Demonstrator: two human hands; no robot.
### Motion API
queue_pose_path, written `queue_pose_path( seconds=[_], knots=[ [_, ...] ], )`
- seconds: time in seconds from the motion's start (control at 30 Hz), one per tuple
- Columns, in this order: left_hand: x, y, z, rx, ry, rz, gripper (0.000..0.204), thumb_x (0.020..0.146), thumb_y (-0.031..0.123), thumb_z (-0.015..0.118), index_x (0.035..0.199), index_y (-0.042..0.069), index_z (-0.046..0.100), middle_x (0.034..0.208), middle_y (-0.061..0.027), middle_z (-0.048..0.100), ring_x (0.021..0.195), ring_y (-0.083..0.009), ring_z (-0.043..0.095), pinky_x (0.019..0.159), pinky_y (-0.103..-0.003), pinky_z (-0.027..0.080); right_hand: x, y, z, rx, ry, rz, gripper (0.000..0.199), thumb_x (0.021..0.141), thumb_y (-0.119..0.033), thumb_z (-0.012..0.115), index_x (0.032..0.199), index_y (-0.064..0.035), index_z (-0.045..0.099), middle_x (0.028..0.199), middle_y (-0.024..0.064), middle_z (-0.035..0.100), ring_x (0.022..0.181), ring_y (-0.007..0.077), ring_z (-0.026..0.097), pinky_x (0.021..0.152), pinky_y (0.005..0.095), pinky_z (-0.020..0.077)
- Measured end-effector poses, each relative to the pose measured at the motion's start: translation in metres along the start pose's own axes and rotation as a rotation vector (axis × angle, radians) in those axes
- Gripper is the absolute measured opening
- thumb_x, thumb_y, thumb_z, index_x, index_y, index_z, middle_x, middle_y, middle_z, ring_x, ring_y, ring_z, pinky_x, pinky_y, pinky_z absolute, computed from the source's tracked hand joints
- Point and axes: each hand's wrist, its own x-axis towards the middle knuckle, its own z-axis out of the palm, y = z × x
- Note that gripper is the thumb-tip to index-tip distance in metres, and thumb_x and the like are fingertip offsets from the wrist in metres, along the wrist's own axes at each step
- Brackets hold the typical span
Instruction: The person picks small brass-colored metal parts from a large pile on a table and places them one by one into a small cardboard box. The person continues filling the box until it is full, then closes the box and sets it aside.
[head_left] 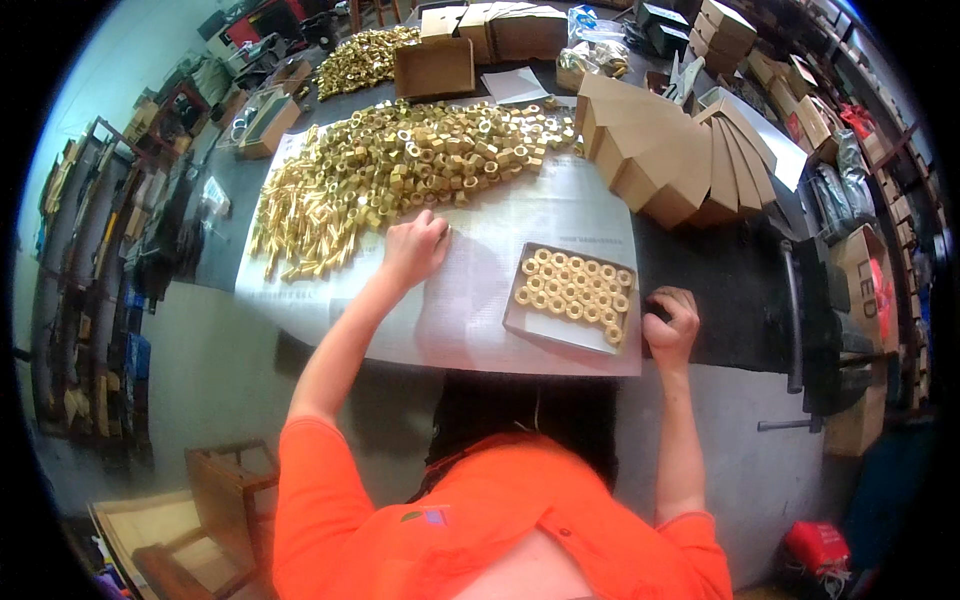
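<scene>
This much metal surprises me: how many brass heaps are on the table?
2: the near heap on the white sheet, and the far heap left of the open carton. Others may be hidden.

Heaped brass-coloured nuts, cardboard boxes and crowded shelves mark this as a workshop

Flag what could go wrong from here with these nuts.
1. The small box has a mostly bare strip along its near side, so a tilt might let its rows of nuts slide out of line.
2. The right hand is just beside that box; a sideways knock could shift it.
3. The left hand is close to the loose nut pile, so a nudge might scatter pieces across the paper sheet.
</scene>
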Motion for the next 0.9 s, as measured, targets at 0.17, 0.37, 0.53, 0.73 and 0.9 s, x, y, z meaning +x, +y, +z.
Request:
queue_pose_path(
  seconds=[0.17, 0.37, 0.53, 0.73, 0.9],
  knots=[
    [0.003, -0.002, 0.008, -0.024, -0.085, -0.141, 0.020, 0.080, 0.024, 0.066, 0.092, 0.008, 0.064, 0.090, -0.0090, 0.066, 0.079, -0.0305, 0.066, 0.067, -0.042, 0.052, 0.000, 0.000, 0.000, -0.051, 0.011, -0.013, 0.021, 0.059, -0.010, 0.056, 0.074, -0.0006, 0.067, 0.085, 0.0131, 0.067, 0.086, 0.0324, 0.061, 0.080, 0.0393, 0.0488],
    [0.004, -0.002, -0.001, -0.133, -0.091, -0.176, 0.020, 0.078, 0.019, 0.067, 0.094, 0.005, 0.067, 0.090, -0.0108, 0.067, 0.080, -0.0320, 0.065, 0.071, -0.041, 0.051, 0.000, 0.000, 0.002, -0.037, 0.024, -0.001, 0.023, 0.058, -0.012, 0.056, 0.074, -0.0005, 0.067, 0.085, 0.0118, 0.068, 0.087, 0.0306, 0.061, 0.081, 0.0383, 0.0478],
    [0.007, 0.053, -0.036, -0.452, -0.065, -0.055, 0.015, 0.077, 0.003, 0.070, 0.091, -0.002, 0.068, 0.079, -0.0097, 0.067, 0.064, -0.0128, 0.062, 0.055, -0.025, 0.048, 0.000, 0.000, 0.001, -0.035, 0.032, 0.009, 0.024, 0.057, -0.013, 0.055, 0.073, -0.0006, 0.068, 0.085, 0.0118, 0.068, 0.086, 0.0301, 0.061, 0.080, 0.0385, 0.0477],
    [-0.001, 0.174, -0.041, -0.606, -0.194, 0.337, 0.008, 0.074, 0.008, 0.067, 0.083, 0.007, 0.066, 0.074, -0.0078, 0.064, 0.063, -0.0231, 0.065, 0.056, -0.034, 0.052, -0.002, 0.003, 0.000, -0.036, 0.022, 0.027, 0.025, 0.057, -0.015, 0.056, 0.074, -0.0012, 0.068, 0.087, 0.0119, 0.068, 0.088, 0.0297, 0.061, 0.081, 0.0377, 0.0478],
    [-0.001, 0.202, -0.021, -0.413, -0.234, 0.339, 0.011, 0.078, 0.018, 0.066, 0.080, 0.007, 0.066, 0.073, -0.0089, 0.063, 0.064, -0.0290, 0.064, 0.056, -0.040, 0.051, -0.001, 0.002, -0.001, -0.023, 0.011, 0.020, 0.025, 0.057, -0.016, 0.057, 0.074, -0.0015, 0.068, 0.087, 0.0119, 0.068, 0.088, 0.0297, 0.062, 0.081, 0.0374, 0.0478]
  ],
)
